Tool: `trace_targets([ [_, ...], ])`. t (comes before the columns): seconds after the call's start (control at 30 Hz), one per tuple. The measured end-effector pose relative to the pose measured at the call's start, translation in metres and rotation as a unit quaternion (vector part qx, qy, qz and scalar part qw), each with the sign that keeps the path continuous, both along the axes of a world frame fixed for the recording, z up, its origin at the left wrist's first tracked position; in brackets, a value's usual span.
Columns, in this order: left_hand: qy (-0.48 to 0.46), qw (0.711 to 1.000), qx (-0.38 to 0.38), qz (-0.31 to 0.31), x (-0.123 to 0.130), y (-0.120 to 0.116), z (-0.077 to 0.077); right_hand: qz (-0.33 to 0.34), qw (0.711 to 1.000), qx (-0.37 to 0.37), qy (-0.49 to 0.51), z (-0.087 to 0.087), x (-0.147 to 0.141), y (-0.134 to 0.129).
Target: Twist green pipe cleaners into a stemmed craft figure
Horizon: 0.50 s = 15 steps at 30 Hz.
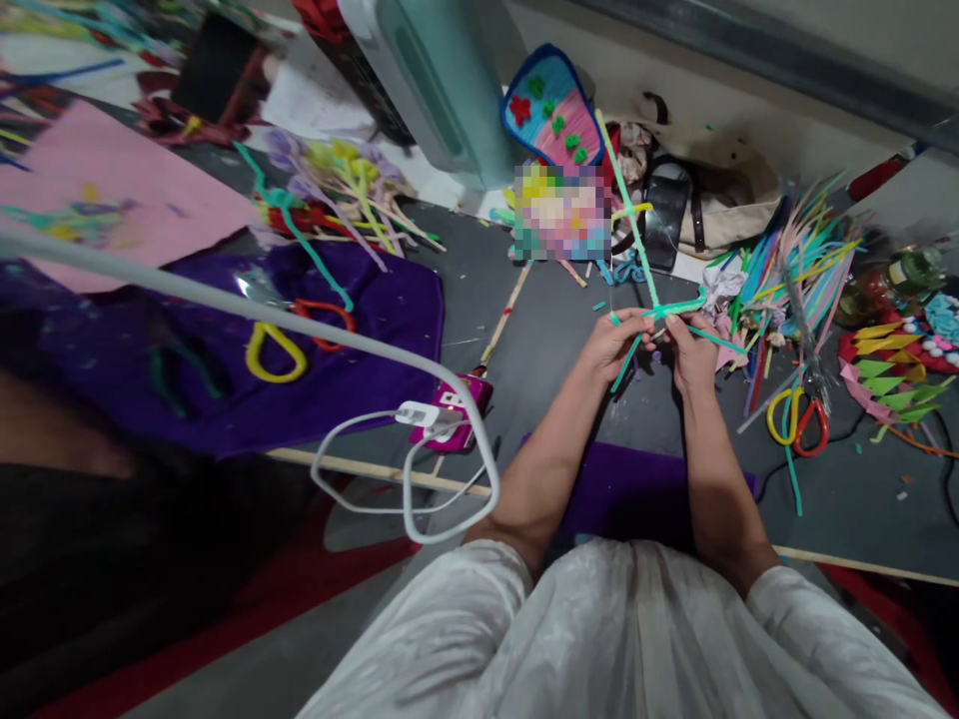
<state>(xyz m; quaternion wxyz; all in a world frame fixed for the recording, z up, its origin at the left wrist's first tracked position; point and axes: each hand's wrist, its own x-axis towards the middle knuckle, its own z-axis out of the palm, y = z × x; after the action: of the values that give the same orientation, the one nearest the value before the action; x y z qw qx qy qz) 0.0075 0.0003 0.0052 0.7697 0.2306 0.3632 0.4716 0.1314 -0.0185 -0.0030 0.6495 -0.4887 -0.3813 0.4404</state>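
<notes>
Head view: left hand (pixel 614 343) and right hand (pixel 694 352) pinch the green stems (pixel 658 312) close to their crossing, apparently to steady it; scissors (pixel 796 417) lie nearby, probably for easy reach.

The light is dim and uneven: the white shirt (pixel 614 639) reads fairly bright, while the lower left sinks almost to black. Deep shadow covers part of the purple cloth (pixel 625 479) between the forearms (pixel 550 454). Another person's arm (pixel 60 429) blurs at the left edge. Square pixel blocks mask a patch below the fan-shaped panel (pixel 552 105). The left hand (pixel 615 345) and right hand (pixel 695 355) look comparatively clear.
</notes>
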Motion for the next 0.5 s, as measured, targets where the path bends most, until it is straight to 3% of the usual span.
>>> trace_targets([
  [0.3,-0.015,0.999,0.031,-0.029,-0.0033,0.0005,-0.0027,0.03,0.999,-0.001,-0.028,-0.0022,0.0025,-0.0005],
  [0.5,0.056,0.989,0.138,-0.001,-0.0085,-0.0011,-0.0032,0.032,0.999,-0.012,0.04,0.0028,-0.0043,-0.0015],
])
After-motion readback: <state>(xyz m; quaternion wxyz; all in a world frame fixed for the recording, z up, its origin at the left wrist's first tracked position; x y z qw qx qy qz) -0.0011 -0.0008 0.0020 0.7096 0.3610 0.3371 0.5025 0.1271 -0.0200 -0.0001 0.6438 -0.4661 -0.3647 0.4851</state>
